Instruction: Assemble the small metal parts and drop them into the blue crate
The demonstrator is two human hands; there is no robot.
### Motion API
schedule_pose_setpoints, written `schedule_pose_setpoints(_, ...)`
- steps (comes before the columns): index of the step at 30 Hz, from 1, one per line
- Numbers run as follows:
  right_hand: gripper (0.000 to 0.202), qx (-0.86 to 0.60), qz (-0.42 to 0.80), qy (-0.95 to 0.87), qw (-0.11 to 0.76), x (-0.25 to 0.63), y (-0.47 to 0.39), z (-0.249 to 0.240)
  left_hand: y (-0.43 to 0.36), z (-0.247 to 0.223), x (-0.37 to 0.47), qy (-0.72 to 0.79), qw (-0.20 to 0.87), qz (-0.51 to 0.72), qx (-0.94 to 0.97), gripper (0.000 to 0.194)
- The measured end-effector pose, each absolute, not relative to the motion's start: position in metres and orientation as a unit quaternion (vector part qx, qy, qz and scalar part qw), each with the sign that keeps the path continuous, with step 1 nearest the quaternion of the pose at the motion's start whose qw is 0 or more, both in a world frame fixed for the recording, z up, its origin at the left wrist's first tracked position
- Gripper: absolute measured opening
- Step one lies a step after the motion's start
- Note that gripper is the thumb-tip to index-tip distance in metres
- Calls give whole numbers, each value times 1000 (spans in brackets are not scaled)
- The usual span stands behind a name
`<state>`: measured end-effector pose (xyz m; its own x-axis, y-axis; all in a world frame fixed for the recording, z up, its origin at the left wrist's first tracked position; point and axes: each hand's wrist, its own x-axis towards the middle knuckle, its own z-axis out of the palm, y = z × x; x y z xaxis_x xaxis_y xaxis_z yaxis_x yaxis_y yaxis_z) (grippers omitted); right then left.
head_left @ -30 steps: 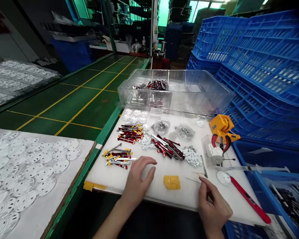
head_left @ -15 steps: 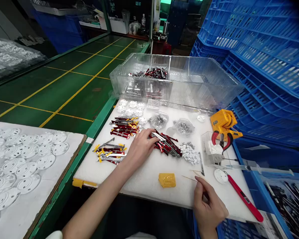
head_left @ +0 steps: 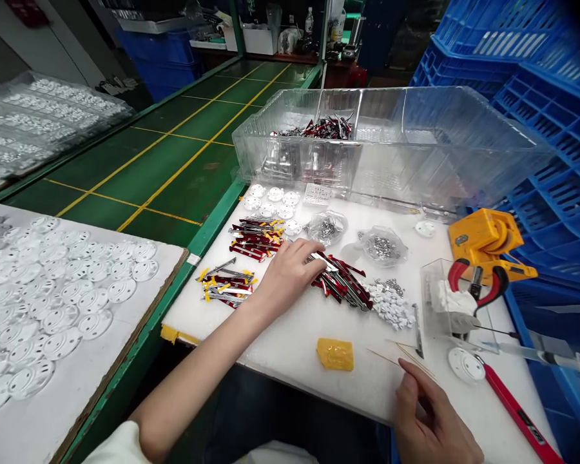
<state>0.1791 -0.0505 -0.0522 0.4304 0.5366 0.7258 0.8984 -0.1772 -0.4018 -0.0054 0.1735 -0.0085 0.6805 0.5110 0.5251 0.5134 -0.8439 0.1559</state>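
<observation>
My left hand [head_left: 292,274] reaches over the left end of a pile of red and silver metal strips [head_left: 345,281]. Its thumb and forefinger close around the end of a silver strip [head_left: 318,256] there; the other fingertips are partly hidden. My right hand [head_left: 430,412] is near the front edge, pinching a thin wooden stick [head_left: 383,356] that points left. More thin sticks [head_left: 415,358] lie just beyond its fingers. Left of it lies a yellow wrapped block [head_left: 335,354]. Small white pieces [head_left: 393,306] are heaped right of the strip pile.
Yellow-tagged strips [head_left: 227,283] lie at left, white discs [head_left: 267,209] behind. A clear divided tray [head_left: 391,161] stands at the back. On the right are a yellow tape dispenser [head_left: 488,241], red-handled pliers [head_left: 478,283], a red-handled tool [head_left: 517,412] and blue crates [head_left: 551,122].
The view has shifted, so the bench appears farther right and closer. My left hand stays at the strip pile, and my right hand still holds the stick.
</observation>
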Motion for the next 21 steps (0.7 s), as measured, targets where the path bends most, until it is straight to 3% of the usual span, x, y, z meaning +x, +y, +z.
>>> schedule_pose_setpoints(7, 15, -710, -183, -529, 428, 184, -56, -53, 134, 15, -23, -297, -11, -363, -883, 12)
schedule_pose_setpoints(13, 11, -717, -146, -523, 438, 185, -63, -60, 72, 3, -54, -359, -97, -434, -821, 15)
schedule_pose_setpoints(16, 12, -717, -44, -478, 506, 175, -59, -37, 53, -4, -53, -393, -212, -478, -756, 20)
schedule_pose_setpoints(19, 13, -601, 124, -496, 614, 161, -57, -2, 40, -11, -42, -413, -360, -500, -671, 19)
schedule_pose_setpoints(21, 15, -525, 211, -567, 598, 155, -65, 16, 35, -16, -33, -426, -427, -508, -615, 16)
